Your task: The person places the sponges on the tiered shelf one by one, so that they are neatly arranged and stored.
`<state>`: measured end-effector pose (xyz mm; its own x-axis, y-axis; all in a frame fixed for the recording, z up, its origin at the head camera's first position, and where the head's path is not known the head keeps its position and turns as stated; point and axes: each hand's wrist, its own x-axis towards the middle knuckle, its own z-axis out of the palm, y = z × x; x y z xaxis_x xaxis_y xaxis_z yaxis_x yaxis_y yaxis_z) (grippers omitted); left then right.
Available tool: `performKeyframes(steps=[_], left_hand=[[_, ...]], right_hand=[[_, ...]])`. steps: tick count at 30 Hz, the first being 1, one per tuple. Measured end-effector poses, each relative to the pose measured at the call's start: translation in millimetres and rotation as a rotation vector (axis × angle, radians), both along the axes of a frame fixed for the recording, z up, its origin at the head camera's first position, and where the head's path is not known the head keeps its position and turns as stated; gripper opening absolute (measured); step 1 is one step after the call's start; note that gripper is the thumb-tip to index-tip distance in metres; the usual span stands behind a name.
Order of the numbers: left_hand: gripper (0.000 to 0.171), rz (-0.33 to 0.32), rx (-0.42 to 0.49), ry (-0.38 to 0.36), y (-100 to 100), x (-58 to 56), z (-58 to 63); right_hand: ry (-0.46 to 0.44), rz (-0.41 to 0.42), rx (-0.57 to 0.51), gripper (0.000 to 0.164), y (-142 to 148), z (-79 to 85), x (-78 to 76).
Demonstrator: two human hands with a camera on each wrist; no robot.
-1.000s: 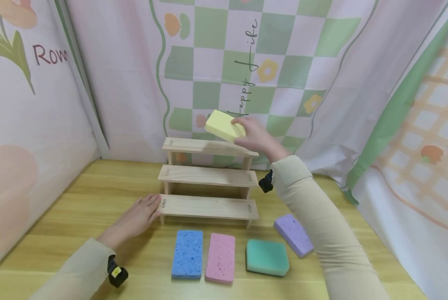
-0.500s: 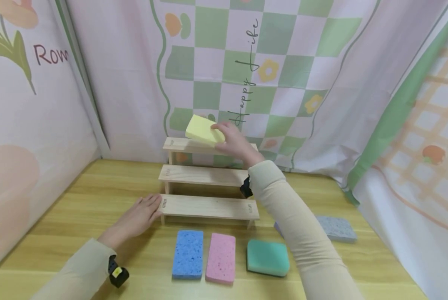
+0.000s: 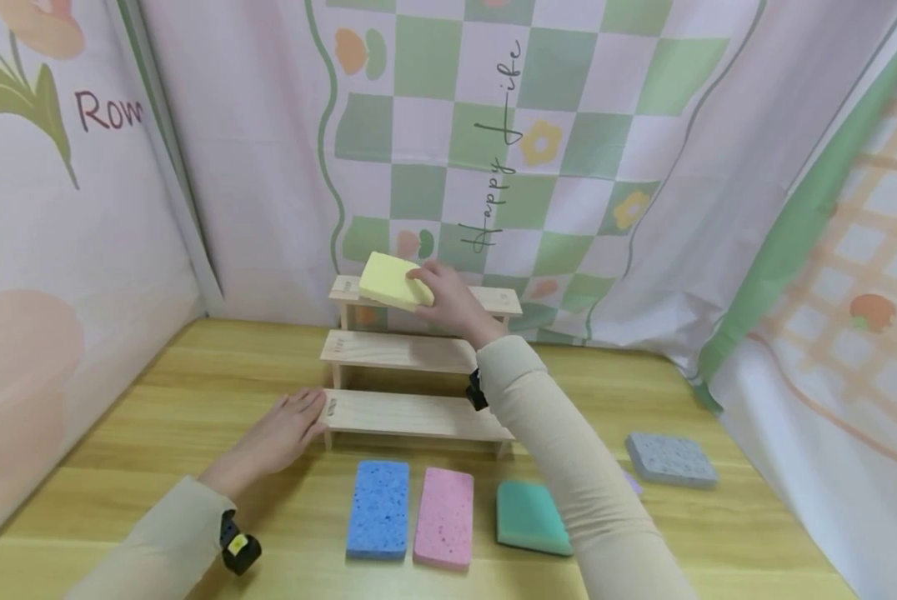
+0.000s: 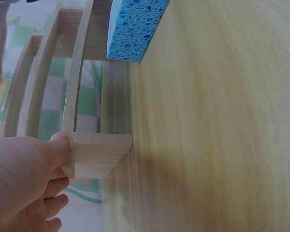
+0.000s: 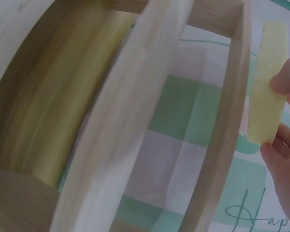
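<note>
A yellow sponge [image 3: 393, 281] is in my right hand [image 3: 452, 302], pinched by its right end between thumb and fingers. It overlaps the left half of the top step in the head view. In the right wrist view the sponge [image 5: 269, 82] appears edge-on beside the top step's board. The three-tier wooden step shelf [image 3: 411, 414] stands against the back curtain, its visible boards bare of sponges. My left hand [image 3: 279, 433] holds the left end of the lowest step. In the left wrist view, my left hand's thumb [image 4: 59, 143] presses the board's edge, with the fingers curled below.
In front of the shelf lie a blue sponge [image 3: 378, 510], a pink sponge [image 3: 444, 518] and a green sponge [image 3: 529, 518]. A grey sponge [image 3: 672, 459] lies farther right. My right sleeve [image 3: 568, 467] mostly hides a purple sponge [image 3: 633, 483]. Patterned curtains [image 3: 261, 167] enclose the table.
My right hand has carried the yellow sponge left and lower, onto the top step's left half in view. The grey sponge has come into sight. My left hand stays put.
</note>
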<state>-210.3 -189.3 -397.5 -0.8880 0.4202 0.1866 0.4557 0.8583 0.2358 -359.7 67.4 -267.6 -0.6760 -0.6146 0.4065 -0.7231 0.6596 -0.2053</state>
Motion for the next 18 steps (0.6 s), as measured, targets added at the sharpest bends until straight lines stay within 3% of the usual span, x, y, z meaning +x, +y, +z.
performKeyframes(steps=[6, 14, 18], left_hand=[[0.050, 0.001, 0.003, -0.001, 0.4, 0.3, 0.1], [0.050, -0.007, 0.014, 0.010, 0.0, 0.6, -0.6], [0.050, -0.006, 0.010, 0.010, 0.1, 0.4, -0.5]], right_hand=[[-0.025, -0.005, 0.014, 0.047, -1.4, -2.8, 0.6], [-0.136, -0.018, -0.005, 0.039, -3.2, -2.1, 2.2], [-0.119, -0.018, -0.030, 0.040, -5.6, -4.6, 0.9]])
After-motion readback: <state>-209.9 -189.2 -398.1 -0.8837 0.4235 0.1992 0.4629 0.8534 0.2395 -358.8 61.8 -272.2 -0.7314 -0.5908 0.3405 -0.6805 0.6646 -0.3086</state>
